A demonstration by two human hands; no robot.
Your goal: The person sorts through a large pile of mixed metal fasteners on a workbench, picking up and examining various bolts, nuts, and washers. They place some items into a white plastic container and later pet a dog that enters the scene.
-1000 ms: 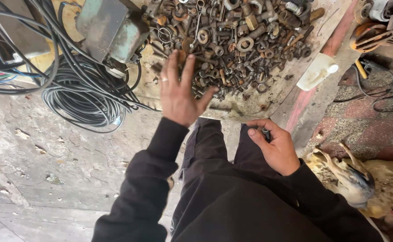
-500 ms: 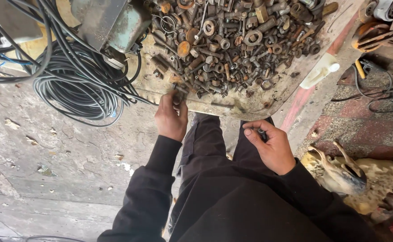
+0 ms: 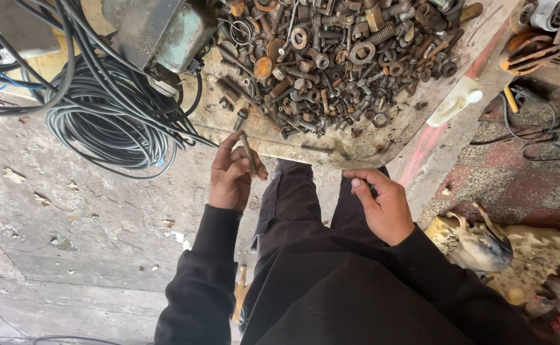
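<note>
Left hand (image 3: 234,177) pinches a rusty bolt (image 3: 248,153); right hand (image 3: 382,204) curled around something small and dark.
Bolt likely stiff, heavy, gritty; grip mid-shank. Scrap pile (image 3: 337,57) at 12 o'clock.

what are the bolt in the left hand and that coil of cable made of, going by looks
Bolt in the left hand: probably steel, dull grey-brown, rust-toned like the pile of hardware above it. Coil of cable: black, smooth sheath with a slight sheen, likely rubber or plastic; its core is hidden.
</note>
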